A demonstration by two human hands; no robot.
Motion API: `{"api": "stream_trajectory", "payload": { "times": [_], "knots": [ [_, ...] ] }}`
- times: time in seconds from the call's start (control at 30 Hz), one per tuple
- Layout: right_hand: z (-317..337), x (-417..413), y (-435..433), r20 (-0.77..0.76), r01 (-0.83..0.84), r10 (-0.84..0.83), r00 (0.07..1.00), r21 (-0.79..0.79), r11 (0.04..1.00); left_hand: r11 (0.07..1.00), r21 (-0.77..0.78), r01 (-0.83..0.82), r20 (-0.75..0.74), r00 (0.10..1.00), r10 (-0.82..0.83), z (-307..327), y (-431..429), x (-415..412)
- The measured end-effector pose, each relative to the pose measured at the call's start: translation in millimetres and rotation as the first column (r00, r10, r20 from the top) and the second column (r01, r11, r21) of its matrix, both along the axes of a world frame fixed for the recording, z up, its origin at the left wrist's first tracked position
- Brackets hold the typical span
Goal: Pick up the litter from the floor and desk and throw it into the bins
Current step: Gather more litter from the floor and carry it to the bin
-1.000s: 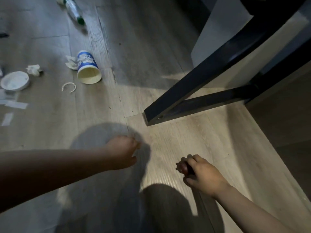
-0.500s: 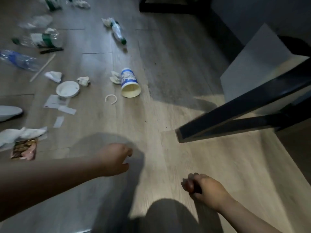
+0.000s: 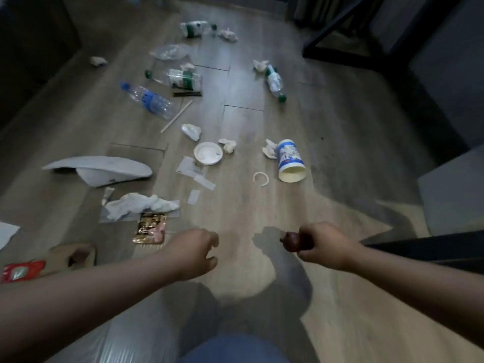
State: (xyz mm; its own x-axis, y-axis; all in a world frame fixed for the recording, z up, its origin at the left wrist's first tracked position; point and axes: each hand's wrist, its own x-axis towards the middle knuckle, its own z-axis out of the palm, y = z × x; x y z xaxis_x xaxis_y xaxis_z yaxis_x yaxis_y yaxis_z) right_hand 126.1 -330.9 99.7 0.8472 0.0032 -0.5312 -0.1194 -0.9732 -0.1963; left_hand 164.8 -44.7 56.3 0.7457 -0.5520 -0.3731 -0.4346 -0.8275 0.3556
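Litter lies across the wooden floor: a blue-and-white paper cup (image 3: 290, 161) on its side, a white ring (image 3: 261, 178), a white lid (image 3: 208, 153), crumpled tissues (image 3: 227, 145), paper slips (image 3: 195, 174), a white cloth (image 3: 138, 204), a shiny snack wrapper (image 3: 150, 227) and several plastic bottles (image 3: 150, 100). My right hand (image 3: 323, 244) is shut on a small dark red-brown object (image 3: 291, 241), low over the floor. My left hand (image 3: 195, 251) hovers half curled beside the wrapper. A pale translucent film (image 3: 117, 328) shows under my left forearm; whether that hand holds it is unclear.
A white curved plastic piece (image 3: 102, 169) lies at the left, with a red packet (image 3: 21, 269) and a brown slipper (image 3: 70, 255) near the left edge. Black furniture legs (image 3: 330, 35) stand at the back right, and a grey-white panel (image 3: 453, 195) is at the right.
The view has swung left and up, so much more of the littered floor shows. Both hands have come forward and closer together. The dark object now sticks out of my right fist.
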Motion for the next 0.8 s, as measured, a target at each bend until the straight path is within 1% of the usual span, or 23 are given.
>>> {"api": "stream_trajectory", "payload": {
  "times": [0.1, 0.2, 0.3, 0.4, 0.47, 0.53, 0.67, 0.8],
  "knots": [
    [22, 36, 37, 0.007, -0.130, 0.130, 0.991, -0.034, 0.991, 0.996, -0.017, -0.090, 0.002, 0.996, 0.090, 8, 32, 12],
    [20, 64, 77, 0.032, -0.184, 0.184, 0.982, 0.002, 0.983, 0.981, -0.033, -0.193, -0.020, 0.981, 0.193, 3, 61, 18],
    [-2, 88, 116, 0.007, -0.260, 0.260, 0.966, 0.016, 0.965, 0.950, -0.041, -0.311, -0.047, 0.950, 0.309, -7, 88, 17],
    [-31, 110, 154, -0.016, -0.295, 0.296, 0.955, 0.042, 0.954, 0.906, -0.022, -0.424, -0.028, 0.906, 0.423, -19, 115, 13],
    [-47, 124, 180, -0.001, -0.333, 0.334, 0.943, 0.079, 0.940, 0.878, -0.002, -0.479, -0.011, 0.878, 0.479, -27, 131, 11],
    [-59, 137, 203, 0.045, -0.374, 0.372, 0.927, 0.099, 0.922, 0.852, 0.023, -0.523, 0.037, 0.852, 0.522, -34, 144, 10],
    [-79, 158, 227, 0.121, -0.412, 0.399, 0.909, 0.125, 0.903, 0.798, 0.088, -0.597, 0.076, 0.802, 0.592, -47, 154, 22],
    [-102, 180, 214, 0.134, -0.356, 0.336, 0.932, 0.172, 0.919, 0.784, 0.035, -0.619, 0.076, 0.784, 0.616, -63, 145, 54]
  ]
}}
